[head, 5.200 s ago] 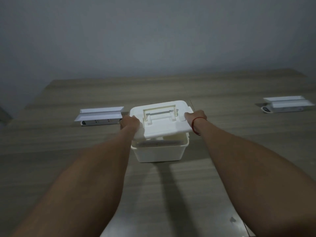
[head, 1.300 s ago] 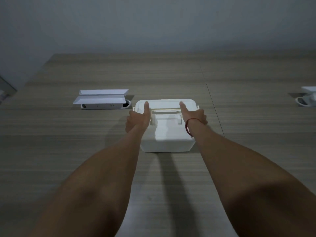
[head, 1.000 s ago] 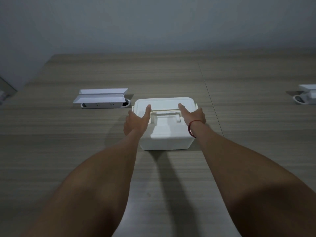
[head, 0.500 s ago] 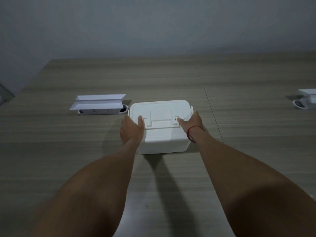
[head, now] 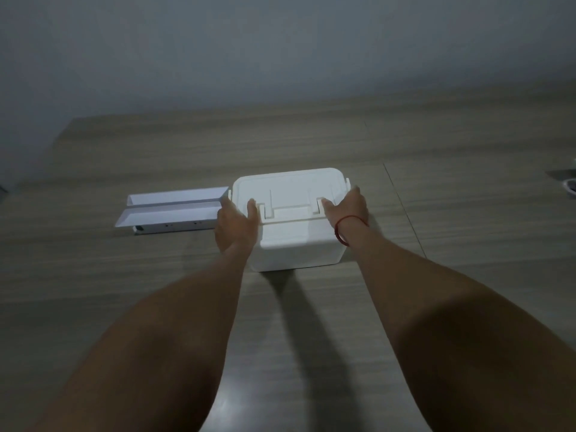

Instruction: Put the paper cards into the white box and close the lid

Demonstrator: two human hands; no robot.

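Observation:
The white box [head: 296, 244] stands on the wooden table [head: 311, 141] in the middle of the head view. Its lid [head: 290, 188] lies flat on top, with the handle folded down. My left hand [head: 235, 227] clasps the box's left side, thumb resting on the lid's front edge. My right hand [head: 350, 210], with a red string at the wrist, clasps the right side, its thumb also on the lid. No paper cards are visible; the box's inside is hidden.
A white power strip box with open flaps [head: 173, 210] lies just left of the white box, close to my left hand. At the far right edge a small part of another white object [head: 571, 190] shows.
The lid went from being lowered over the open box to lying flat on it. My hands slid from the lid's top back to the box's sides, and the view shifted slightly.

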